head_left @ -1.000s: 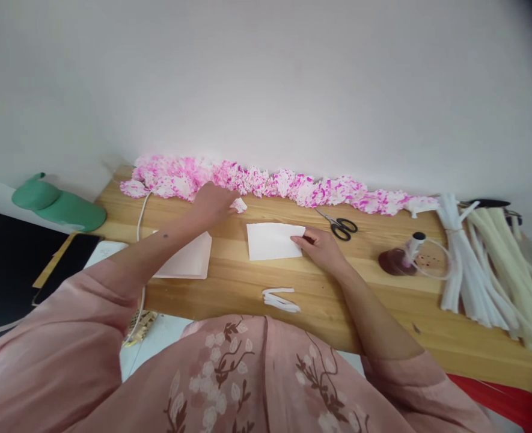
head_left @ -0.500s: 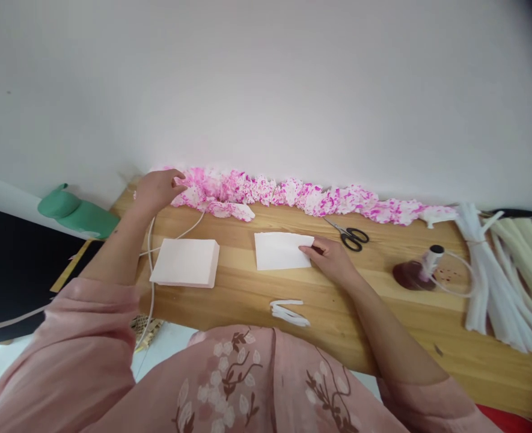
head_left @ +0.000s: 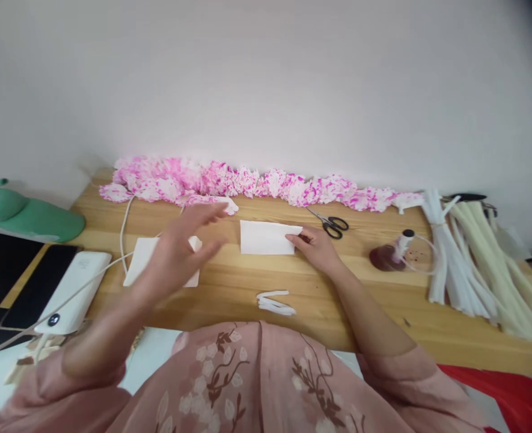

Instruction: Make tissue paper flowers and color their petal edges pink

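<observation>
My right hand (head_left: 316, 248) pinches the right end of a white sheet of paper (head_left: 266, 238), which lies flat or just over the wooden table. Over a stack of white paper (head_left: 140, 255) at the left hovers my left hand (head_left: 182, 249), blurred a little, its thumb and fingers apart with nothing between them. It hides part of the stack. Behind both hands runs a long row of crumpled pink-and-white paper bunches (head_left: 247, 180) along the wall. Several short white strips (head_left: 275, 304) lie in front of the sheet.
Black-handled scissors (head_left: 333, 225) lie right of the sheet. A bottle of dark red liquid (head_left: 388, 255) stands further right, beside bundled white strips (head_left: 450, 258) and cream strips (head_left: 495, 264). At the left are a white power bank (head_left: 79, 288) with a cable and a green object (head_left: 26, 216).
My left hand has come from the pink-and-white bunches toward me and right, over the paper stack. My right hand still holds the sheet. The view has turned left.
</observation>
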Demonstrator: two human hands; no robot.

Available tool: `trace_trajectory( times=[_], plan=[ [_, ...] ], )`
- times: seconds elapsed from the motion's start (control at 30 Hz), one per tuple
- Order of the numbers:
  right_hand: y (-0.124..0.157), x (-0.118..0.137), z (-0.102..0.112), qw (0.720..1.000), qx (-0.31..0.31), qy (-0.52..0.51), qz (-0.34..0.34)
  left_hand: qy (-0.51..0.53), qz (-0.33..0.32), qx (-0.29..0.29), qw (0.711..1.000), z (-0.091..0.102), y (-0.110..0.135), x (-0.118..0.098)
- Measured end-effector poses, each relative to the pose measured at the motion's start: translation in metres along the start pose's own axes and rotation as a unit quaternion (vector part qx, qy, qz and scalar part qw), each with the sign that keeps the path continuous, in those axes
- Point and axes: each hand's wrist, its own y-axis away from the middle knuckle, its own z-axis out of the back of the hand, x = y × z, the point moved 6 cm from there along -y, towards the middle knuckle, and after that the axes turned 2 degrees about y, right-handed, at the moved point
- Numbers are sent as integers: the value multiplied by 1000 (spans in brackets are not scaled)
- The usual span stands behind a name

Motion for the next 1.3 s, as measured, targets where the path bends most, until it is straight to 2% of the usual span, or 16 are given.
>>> trace_trajectory(
  times=[0.07, 0.1, 0.17, 0.23, 0.3, 0.4, 0.47, 0.53, 0.6, 0.7, 0.77, 0.83, 0.9, 1.0, 1.1, 1.3],
  plan=[
    [1, 1, 0, 1000, -5, -24, -9, 84, -2, 22, 996, -35, 13, -8],
    [2, 2, 0, 999, -6, -38, -13, 114, 8, 26, 993, -52, 14, -5],
    [4, 4, 0, 998, -4, -61, -16, 155, 42, -2, 987, -76, 9, 9],
    [4, 6, -1, 997, 5, -72, -13, 216, 96, -7, 972, -95, -2, 28],
    [5, 7, -3, 996, 20, -85, -9, 296, 150, 15, 943, -109, -13, 39],
    [5, 8, -5, 994, 37, -102, -2, 411, 214, 51, 885, -124, -21, 40],
    [5, 8, -5, 994, 37, -99, 1, 475, 228, 43, 849, -128, -24, 36],
    [5, 9, -3, 996, 25, -87, 4, 508, 223, 29, 832, -128, -24, 33],
    [5, 13, 3, 997, 0, -69, 21, 494, 203, 8, 846, -126, -24, 33],
    [7, 22, 11, 996, -35, -31, 74, 418, 114, -52, 900, -114, -23, 32],
    [8, 26, 14, 994, -46, -12, 103, 382, 72, -71, 919, -114, -22, 33],
    [7, 25, 14, 992, -44, -1, 114, 388, 98, -60, 914, -125, -21, 41],
    [5, 22, 11, 993, -30, 6, 113, 416, 148, -43, 896, -141, -20, 53],
    [3, 18, 7, 994, -17, 8, 112, 419, 162, -30, 893, -156, -20, 62],
    [4, 19, 7, 993, -26, 7, 118, 412, 158, -30, 897, -159, -20, 64],
    [4, 18, 7, 993, -29, 9, 115, 397, 172, -35, 901, -153, -19, 60]
  ],
)
